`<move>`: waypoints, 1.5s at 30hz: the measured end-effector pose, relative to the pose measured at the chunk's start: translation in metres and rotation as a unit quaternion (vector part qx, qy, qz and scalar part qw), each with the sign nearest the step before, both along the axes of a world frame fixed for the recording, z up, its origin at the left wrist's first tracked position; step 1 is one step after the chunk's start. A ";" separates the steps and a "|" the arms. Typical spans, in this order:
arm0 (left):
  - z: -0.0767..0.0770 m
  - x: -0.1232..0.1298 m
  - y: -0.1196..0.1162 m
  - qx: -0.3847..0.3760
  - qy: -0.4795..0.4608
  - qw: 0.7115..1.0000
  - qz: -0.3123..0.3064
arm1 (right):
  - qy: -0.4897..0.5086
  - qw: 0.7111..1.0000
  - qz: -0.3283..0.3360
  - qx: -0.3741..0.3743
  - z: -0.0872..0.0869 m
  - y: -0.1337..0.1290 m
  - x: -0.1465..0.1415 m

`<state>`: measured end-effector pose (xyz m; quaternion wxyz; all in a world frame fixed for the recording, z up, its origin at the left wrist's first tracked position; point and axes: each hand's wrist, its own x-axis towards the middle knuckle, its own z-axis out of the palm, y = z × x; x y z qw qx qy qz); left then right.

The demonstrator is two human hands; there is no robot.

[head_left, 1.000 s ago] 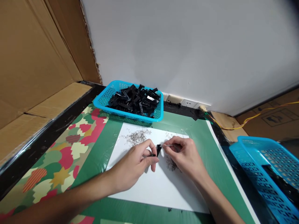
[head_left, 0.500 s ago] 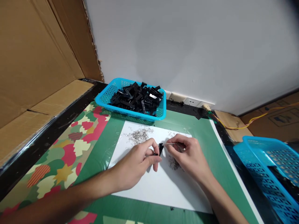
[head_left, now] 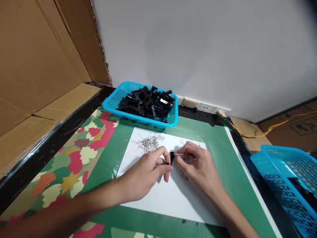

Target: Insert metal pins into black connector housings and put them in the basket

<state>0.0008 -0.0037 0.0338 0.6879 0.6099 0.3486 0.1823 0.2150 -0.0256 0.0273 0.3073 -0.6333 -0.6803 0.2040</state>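
My left hand (head_left: 151, 172) is closed, with a small black plastic piece (head_left: 172, 158) pinched between thumb and fingers above a white sheet. Facing it, my right hand (head_left: 198, 162) pinches a thin, metallic-looking rod (head_left: 182, 154). The rod's tip points left and appears to meet the upper part of the black piece; exact contact is too small to make out. A heap of tiny bent metal wires (head_left: 148, 143) lies on the sheet beyond my left hand. More of these wires (head_left: 184, 176) lie under my right hand, partly hidden by it.
Behind the white sheet (head_left: 153, 201) stands a blue basket (head_left: 138, 119) full of black plastic pieces. Another blue basket (head_left: 272, 168) with black pieces is at right. Cardboard (head_left: 42, 43) rises at left. Sockets (head_left: 205, 107) and yellow cables (head_left: 269, 127) run along the wall.
The rod's tip has come right up to the black piece, with my right hand slightly closer to my left. My left hand keeps its pinch. The whole view has shifted slightly.
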 end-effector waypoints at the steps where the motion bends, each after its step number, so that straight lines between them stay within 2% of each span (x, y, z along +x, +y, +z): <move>1: 0.001 0.000 0.000 -0.001 0.000 1.000 0.001 | 0.003 1.000 0.001 0.003 0.000 0.000 0.000; 5: 0.002 -0.001 0.000 -0.005 0.001 1.000 0.001 | 0.015 1.000 0.010 0.006 0.001 -0.001 0.001; 14: -0.001 -0.001 0.001 0.001 0.004 1.000 -0.002 | 0.036 0.998 0.018 -0.037 0.001 0.001 0.007; 28: -0.001 -0.003 0.002 0.010 0.016 1.000 -0.007 | -0.012 0.998 0.065 -0.011 0.000 0.000 0.004; 32: -0.001 -0.003 0.002 0.035 0.024 0.999 -0.008 | -0.019 0.997 0.076 -0.010 0.001 0.000 0.005; 37: 0.000 -0.004 0.003 0.065 0.034 0.997 -0.015 | -0.022 0.995 0.089 -0.029 0.004 0.002 0.006; 45: -0.001 -0.005 0.004 0.051 0.020 0.998 -0.018 | -0.059 0.991 0.102 -0.059 0.010 0.002 0.010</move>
